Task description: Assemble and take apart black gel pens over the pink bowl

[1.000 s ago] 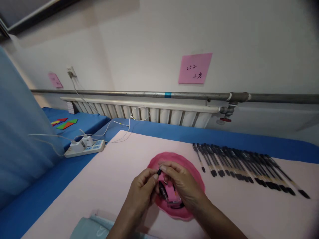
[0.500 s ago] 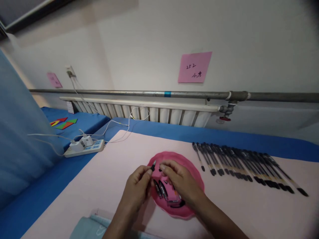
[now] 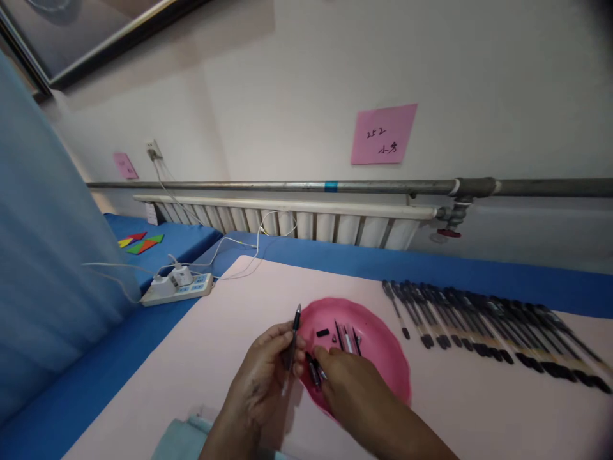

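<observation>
Your left hand (image 3: 264, 365) is gripping a tip-up pen (image 3: 295, 324); pen caps (image 3: 313, 374) are lying rightward, by your right hand (image 3: 353, 382) (grip unclear).

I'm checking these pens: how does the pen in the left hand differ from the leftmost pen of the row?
The pen in the left hand is held slanted in the fingers; the leftmost pen of the row lies on the pink sheet. The held pen shows a silver tip at its upper end; the leftmost pen has two dark ends, with no silver tip to be made out. Both are slim and partly black.
</observation>
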Motion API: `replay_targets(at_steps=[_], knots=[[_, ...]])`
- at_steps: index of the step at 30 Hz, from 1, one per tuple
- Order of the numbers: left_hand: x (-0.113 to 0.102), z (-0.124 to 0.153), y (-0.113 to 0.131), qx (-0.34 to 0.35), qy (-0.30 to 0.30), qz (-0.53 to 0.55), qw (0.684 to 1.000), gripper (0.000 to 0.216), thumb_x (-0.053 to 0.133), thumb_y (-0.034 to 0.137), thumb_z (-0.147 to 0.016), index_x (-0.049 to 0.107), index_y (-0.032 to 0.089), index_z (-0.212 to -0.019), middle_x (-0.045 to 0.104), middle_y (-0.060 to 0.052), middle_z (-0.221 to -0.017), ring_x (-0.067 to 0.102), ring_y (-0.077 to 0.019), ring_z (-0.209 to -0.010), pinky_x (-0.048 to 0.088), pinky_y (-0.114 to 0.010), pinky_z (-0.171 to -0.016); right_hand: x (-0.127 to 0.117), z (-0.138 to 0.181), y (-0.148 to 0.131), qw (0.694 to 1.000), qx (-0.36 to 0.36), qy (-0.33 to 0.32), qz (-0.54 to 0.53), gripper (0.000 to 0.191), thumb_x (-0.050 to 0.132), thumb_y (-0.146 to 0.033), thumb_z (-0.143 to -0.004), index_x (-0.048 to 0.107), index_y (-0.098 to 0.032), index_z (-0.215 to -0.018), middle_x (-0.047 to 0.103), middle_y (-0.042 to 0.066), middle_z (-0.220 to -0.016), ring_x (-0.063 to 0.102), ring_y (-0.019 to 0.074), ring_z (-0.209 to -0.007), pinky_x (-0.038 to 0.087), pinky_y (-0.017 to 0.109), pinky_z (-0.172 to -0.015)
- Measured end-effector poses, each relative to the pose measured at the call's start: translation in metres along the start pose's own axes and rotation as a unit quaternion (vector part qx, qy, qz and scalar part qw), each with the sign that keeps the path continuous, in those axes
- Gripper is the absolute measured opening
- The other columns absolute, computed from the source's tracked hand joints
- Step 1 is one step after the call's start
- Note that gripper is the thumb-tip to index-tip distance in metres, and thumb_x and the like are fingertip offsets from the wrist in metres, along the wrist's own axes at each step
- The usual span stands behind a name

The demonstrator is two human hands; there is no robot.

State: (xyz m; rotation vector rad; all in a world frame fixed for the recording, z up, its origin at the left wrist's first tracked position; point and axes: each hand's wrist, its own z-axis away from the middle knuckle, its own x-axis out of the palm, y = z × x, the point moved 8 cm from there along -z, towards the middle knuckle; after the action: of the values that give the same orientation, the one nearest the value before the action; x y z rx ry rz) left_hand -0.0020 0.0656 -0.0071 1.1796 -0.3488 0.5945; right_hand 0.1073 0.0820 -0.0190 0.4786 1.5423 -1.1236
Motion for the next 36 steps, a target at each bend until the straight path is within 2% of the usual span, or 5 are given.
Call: replay_targets(at_steps=[7, 13, 16, 32, 36], knots=[[0.009, 0.002, -0.003, -0.009, -0.041, -0.013, 0.999, 0.020, 0.072, 0.018, -0.064, 0.063, 0.011, -0.080, 0.064, -0.004, -0.064, 0.053, -0.0090, -0.050, 0.039, -0.018, -0.045, -0.031, -0.007, 0.014, 0.971, 0.051, 0.062, -0.224, 0.014, 0.049, -0.014, -0.075, 0.058, -0.019, -0.084, 0.065, 0.003, -0.072, 0.059, 0.0164, -0.063, 0.035, 0.024, -0.053], [0.014, 0.006, -0.012, -0.029, -0.048, -0.032, 0.998, 0.023, 0.074, 0.019, -0.061, 0.063, 0.012, -0.081, 0.065, -0.004, -0.062, 0.054, -0.0092, -0.048, 0.037, -0.018, -0.044, -0.075, -0.003, 0.052, 0.784, 0.125, 0.236, -0.561, 0.029, 0.059, -0.033, -0.072, 0.054, -0.018, -0.096, 0.060, -0.001, -0.070, 0.051, 0.0113, -0.049, 0.038, 0.023, -0.045], [0.018, 0.008, -0.019, -0.045, -0.067, -0.055, 0.995, 0.024, 0.074, 0.021, -0.061, 0.064, 0.012, -0.080, 0.065, -0.004, -0.062, 0.053, -0.0093, -0.047, 0.035, -0.018, -0.041, -0.073, -0.004, 0.049, 0.738, 0.108, 0.239, -0.621, 0.030, 0.063, -0.033, -0.070, 0.054, -0.018, -0.094, 0.060, -0.003, -0.066, 0.048, 0.0086, -0.044, 0.037, 0.022, -0.044], [0.020, 0.004, -0.018, -0.019, -0.047, -0.063, 0.997, 0.039, 0.078, 0.027, -0.058, 0.060, 0.010, -0.089, 0.066, -0.007, -0.066, 0.058, -0.0126, -0.053, 0.044, -0.021, -0.046, -0.029, -0.011, 0.019, 0.786, 0.109, 0.075, -0.604, 0.004, 0.055, -0.022, -0.073, 0.053, -0.022, -0.077, 0.052, -0.007, -0.057, 0.044, 0.0075, -0.043, 0.035, 0.021, -0.045], [0.012, 0.000, -0.014, -0.005, -0.014, -0.036, 0.999, 0.039, 0.080, 0.026, -0.056, 0.061, 0.010, -0.086, 0.067, -0.007, -0.067, 0.060, -0.0128, -0.055, 0.047, -0.021, -0.051, -0.036, -0.011, 0.025, 0.820, 0.109, 0.104, -0.552, 0.012, 0.055, -0.026, -0.074, 0.055, -0.021, -0.084, 0.055, -0.004, -0.064, 0.048, 0.0095, -0.050, 0.038, 0.022, -0.049]])
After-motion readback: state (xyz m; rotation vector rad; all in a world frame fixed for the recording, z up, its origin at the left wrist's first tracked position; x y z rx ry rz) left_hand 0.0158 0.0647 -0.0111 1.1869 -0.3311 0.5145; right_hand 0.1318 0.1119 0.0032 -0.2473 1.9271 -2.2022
